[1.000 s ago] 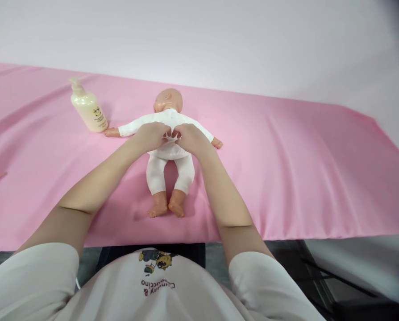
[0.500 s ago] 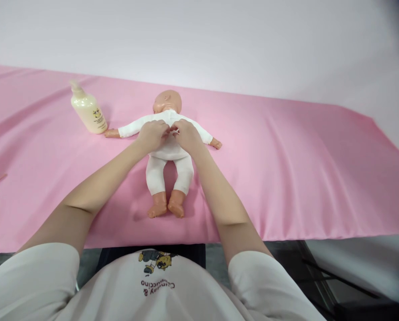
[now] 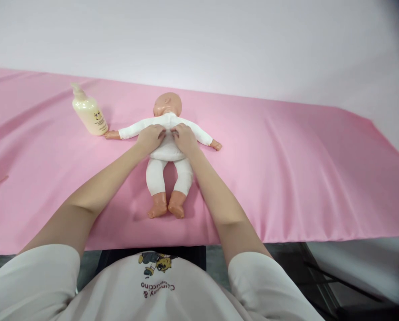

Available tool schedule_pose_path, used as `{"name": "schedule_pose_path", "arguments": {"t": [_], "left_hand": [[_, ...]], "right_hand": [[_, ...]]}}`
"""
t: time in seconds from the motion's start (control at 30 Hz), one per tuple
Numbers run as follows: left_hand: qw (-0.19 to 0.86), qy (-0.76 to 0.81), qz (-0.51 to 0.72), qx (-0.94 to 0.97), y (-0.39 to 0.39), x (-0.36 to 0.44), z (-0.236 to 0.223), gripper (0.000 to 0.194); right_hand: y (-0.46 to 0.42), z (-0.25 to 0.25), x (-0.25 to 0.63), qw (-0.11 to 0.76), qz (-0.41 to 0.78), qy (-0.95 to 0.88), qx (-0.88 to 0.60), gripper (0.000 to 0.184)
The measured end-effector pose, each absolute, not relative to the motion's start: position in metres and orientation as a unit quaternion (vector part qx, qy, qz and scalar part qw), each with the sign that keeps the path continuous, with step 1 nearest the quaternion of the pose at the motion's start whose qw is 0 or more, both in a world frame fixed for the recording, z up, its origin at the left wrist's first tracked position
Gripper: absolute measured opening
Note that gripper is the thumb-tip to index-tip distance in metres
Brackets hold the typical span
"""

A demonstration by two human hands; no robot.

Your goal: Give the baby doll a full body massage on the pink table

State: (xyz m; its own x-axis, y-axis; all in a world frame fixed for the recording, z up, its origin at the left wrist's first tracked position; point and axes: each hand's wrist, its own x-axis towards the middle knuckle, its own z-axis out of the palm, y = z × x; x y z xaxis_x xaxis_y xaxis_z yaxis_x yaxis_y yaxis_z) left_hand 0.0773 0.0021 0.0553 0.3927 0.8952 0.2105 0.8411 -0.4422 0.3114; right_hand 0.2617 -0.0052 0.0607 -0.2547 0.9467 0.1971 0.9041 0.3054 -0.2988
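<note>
A baby doll (image 3: 168, 151) in a white cloth suit lies stretched out on the pink cloth, its head turned to the left and its arms spread. My left hand (image 3: 151, 137) rests on the left side of the doll's upper torso, fingers bent over the white fabric. On the other side lies my right hand (image 3: 185, 138), its fingertips pointing inward toward the left hand. A narrow strip of white fabric shows between them. Neither hand grips anything that I can see; both press on the torso from above. Parts of the fingers are hidden.
A pump bottle of pale yellow liquid (image 3: 91, 117) stands close to the doll's left-side hand. Pink cloth (image 3: 286, 178) covers the table, with folds at the right. Behind it rises a white wall (image 3: 199, 44). Dark metal legs (image 3: 320, 276) show below the table edge.
My hands have moved slightly apart and a little down the torso. The fingertips, nearly meeting before, now lie flatter with a gap between them. The doll and bottle stay in place.
</note>
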Motion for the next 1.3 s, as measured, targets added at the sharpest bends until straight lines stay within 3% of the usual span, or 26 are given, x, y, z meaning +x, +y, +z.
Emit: {"name": "schedule_pose_path", "arguments": {"t": [0.17,0.43,0.67,0.9,1.3], "left_hand": [[0.09,0.52,0.147,0.837,0.002,0.077,0.051,0.042],[0.019,0.473,0.187,0.861,0.009,0.079,0.041,0.044],[0.104,0.509,0.166,0.838,0.012,0.074,0.044,0.044],[0.088,0.574,0.121,0.805,0.021,0.087,0.055,0.047],[0.063,0.632,0.076,0.768,0.038,0.106,0.065,0.045]], "right_hand": [[-0.008,0.059,0.258,0.138,0.067,-0.781,-0.606,0.036],[-0.011,0.047,0.256,0.235,0.019,-0.77,-0.592,0.042],[0.005,0.039,0.263,0.219,0.075,-0.789,-0.569,0.037],[0.023,0.033,0.266,0.261,0.139,-0.725,-0.623,0.029],[0.038,0.048,0.256,0.195,0.138,-0.689,-0.684,0.026]]}}
